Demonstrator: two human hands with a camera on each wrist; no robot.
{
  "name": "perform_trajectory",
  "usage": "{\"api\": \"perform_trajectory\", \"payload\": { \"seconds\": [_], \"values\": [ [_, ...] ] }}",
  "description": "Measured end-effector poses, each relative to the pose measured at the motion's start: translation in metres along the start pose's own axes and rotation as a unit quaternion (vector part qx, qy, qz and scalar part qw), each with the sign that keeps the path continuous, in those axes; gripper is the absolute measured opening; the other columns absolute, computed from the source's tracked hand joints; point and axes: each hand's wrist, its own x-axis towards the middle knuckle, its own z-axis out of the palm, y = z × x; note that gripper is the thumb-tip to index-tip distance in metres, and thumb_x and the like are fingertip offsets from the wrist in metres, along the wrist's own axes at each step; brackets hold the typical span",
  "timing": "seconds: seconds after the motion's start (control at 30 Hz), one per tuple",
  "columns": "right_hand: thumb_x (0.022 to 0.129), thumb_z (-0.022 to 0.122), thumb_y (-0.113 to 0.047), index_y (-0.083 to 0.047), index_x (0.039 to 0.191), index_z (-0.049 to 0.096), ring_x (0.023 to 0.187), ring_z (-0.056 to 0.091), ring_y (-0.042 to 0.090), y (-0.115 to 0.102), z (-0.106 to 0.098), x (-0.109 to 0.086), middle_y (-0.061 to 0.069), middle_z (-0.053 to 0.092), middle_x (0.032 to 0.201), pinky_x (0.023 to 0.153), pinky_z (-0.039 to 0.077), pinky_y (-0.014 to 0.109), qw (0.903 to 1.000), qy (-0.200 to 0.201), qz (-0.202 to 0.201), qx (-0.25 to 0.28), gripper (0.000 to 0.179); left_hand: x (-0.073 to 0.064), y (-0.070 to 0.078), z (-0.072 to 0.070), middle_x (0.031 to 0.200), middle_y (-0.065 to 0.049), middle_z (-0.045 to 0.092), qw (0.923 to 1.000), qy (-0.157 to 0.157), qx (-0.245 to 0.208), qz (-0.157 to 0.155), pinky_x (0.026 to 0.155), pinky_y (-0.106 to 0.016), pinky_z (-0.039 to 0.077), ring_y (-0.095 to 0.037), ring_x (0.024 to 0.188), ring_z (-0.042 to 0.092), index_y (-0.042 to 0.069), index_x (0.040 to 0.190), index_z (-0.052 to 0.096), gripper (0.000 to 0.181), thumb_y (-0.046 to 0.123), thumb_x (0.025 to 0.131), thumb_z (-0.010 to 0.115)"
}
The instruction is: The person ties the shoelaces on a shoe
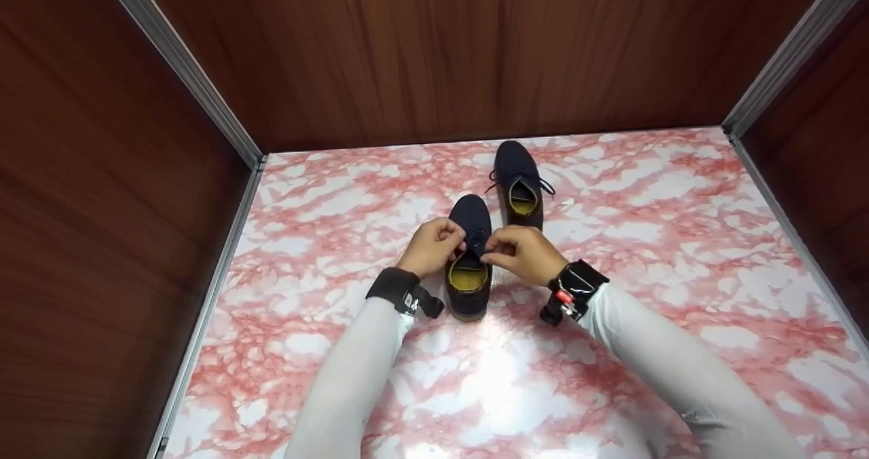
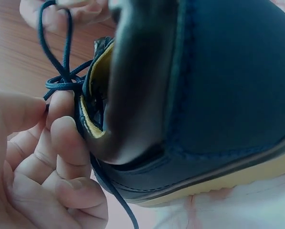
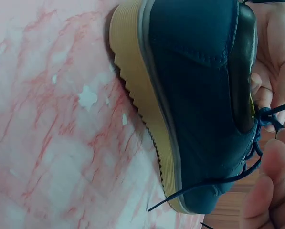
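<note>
A navy blue shoe point(image 1: 470, 209) with a yellow lining stands upright on the table, toe away from me, between both hands. Its dark blue shoelace point(image 2: 61, 86) is crossed into a knot with a loop above the tongue. My left hand point(image 1: 429, 247) pinches the lace beside the knot between thumb and forefinger, other fingers curled near the shoe's opening. From the other side, my right hand point(image 1: 526, 252) pinches the lace loop; its fingertips are partly cut off in the left wrist view. A loose lace end point(image 3: 204, 182) hangs down the shoe's side.
A matching shoe point(image 1: 514, 160) with a tied bow stands farther back, slightly right, close to the right hand. The red-and-white marbled tabletop point(image 1: 326, 242) is bordered by brown wood-grain panels point(image 1: 434, 51) and grey metal edging point(image 1: 210, 92).
</note>
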Motion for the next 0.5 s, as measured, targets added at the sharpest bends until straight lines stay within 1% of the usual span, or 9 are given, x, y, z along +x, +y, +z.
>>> {"api": "perform_trajectory", "payload": {
  "seconds": [0.07, 0.13, 0.2, 0.27, 0.33, 0.4, 0.47, 0.5],
  "values": [
    [0.09, 0.083, -0.018, -0.009, 0.09, 0.074, 0.066, 0.056, 0.004, 0.0, 0.0, 0.001, 0.003, 0.07, 0.079, 0.062, 0.047, 0.02, 0.9998, 0.016, 0.013, 0.001, 0.013, 0.0, 0.0, -0.001, 0.079, 0.003, 0.068, 1.0, 0.002, 0.003, 0.0, 0.058, -0.02, 0.046, -0.01, 0.062, 0.057, 0.008, 0.094, 0.065, 0.016, 0.018, 0.106, 0.06],
    [0.091, 0.082, -0.017, -0.008, 0.09, 0.074, 0.064, 0.056, 0.003, 0.001, -0.002, 0.002, 0.003, 0.071, 0.078, 0.061, 0.047, 0.019, 0.9989, 0.033, 0.032, 0.007, 0.012, 0.0, 0.0, -0.003, 0.08, 0.002, 0.069, 1.0, 0.004, 0.005, -0.006, 0.055, -0.021, 0.046, -0.012, 0.062, 0.057, 0.009, 0.095, 0.064, 0.016, 0.02, 0.106, 0.06],
    [0.092, 0.081, -0.016, -0.007, 0.089, 0.074, 0.061, 0.056, 0.003, 0.001, -0.004, 0.003, 0.003, 0.071, 0.076, 0.059, 0.047, 0.019, 0.9973, 0.051, 0.052, 0.012, 0.012, 0.0, -0.001, -0.006, 0.083, -0.002, 0.071, 0.9998, 0.009, 0.015, -0.008, 0.054, -0.021, 0.046, -0.012, 0.063, 0.057, 0.009, 0.097, 0.064, 0.015, 0.02, 0.106, 0.06],
    [0.093, 0.08, -0.017, -0.006, 0.088, 0.074, 0.059, 0.056, 0.004, 0.001, -0.008, 0.004, 0.003, 0.071, 0.074, 0.057, 0.047, 0.019, 0.9953, 0.067, 0.069, 0.016, 0.013, 0.0, -0.002, -0.009, 0.088, -0.009, 0.073, 0.9994, 0.015, 0.029, -0.008, 0.056, -0.021, 0.046, -0.012, 0.063, 0.056, 0.009, 0.098, 0.064, 0.015, 0.02, 0.107, 0.059],
    [0.094, 0.08, -0.018, -0.007, 0.087, 0.074, 0.059, 0.055, 0.004, 0.002, -0.01, 0.004, 0.002, 0.068, 0.071, 0.056, 0.045, 0.019, 0.9933, 0.079, 0.084, 0.011, 0.014, 0.0, -0.003, -0.013, 0.094, -0.017, 0.075, 0.9984, 0.018, 0.053, -0.005, 0.06, -0.021, 0.047, -0.01, 0.064, 0.056, 0.009, 0.1, 0.063, 0.014, 0.019, 0.107, 0.057],
    [0.094, 0.079, -0.018, -0.007, 0.085, 0.074, 0.058, 0.054, 0.004, 0.003, -0.012, 0.005, 0.0, 0.066, 0.069, 0.055, 0.044, 0.019, 0.9914, 0.086, 0.098, 0.004, 0.016, 0.0, -0.004, -0.017, 0.099, -0.022, 0.075, 0.9968, 0.021, 0.076, -0.003, 0.063, -0.021, 0.047, -0.008, 0.065, 0.056, 0.008, 0.101, 0.063, 0.014, 0.018, 0.108, 0.056],
    [0.095, 0.078, -0.019, -0.008, 0.083, 0.074, 0.059, 0.052, 0.005, 0.005, -0.014, 0.004, -0.002, 0.063, 0.067, 0.055, 0.042, 0.019, 0.9894, 0.094, 0.11, -0.005, 0.017, -0.001, -0.005, -0.02, 0.099, -0.022, 0.075, 0.9942, 0.025, 0.105, 0.001, 0.066, -0.023, 0.046, -0.008, 0.066, 0.056, 0.008, 0.101, 0.063, 0.014, 0.018, 0.108, 0.056],
    [0.095, 0.077, -0.018, -0.008, 0.081, 0.073, 0.058, 0.051, 0.005, 0.006, -0.014, 0.004, -0.003, 0.062, 0.066, 0.056, 0.041, 0.02, 0.9883, 0.099, 0.116, -0.008, 0.017, -0.002, -0.005, -0.022, 0.098, -0.021, 0.075, 0.9924, 0.026, 0.12, 0.003, 0.067, -0.024, 0.045, -0.009, 0.067, 0.056, 0.009, 0.101, 0.063, 0.014, 0.019, 0.107, 0.057]
  ]
}}
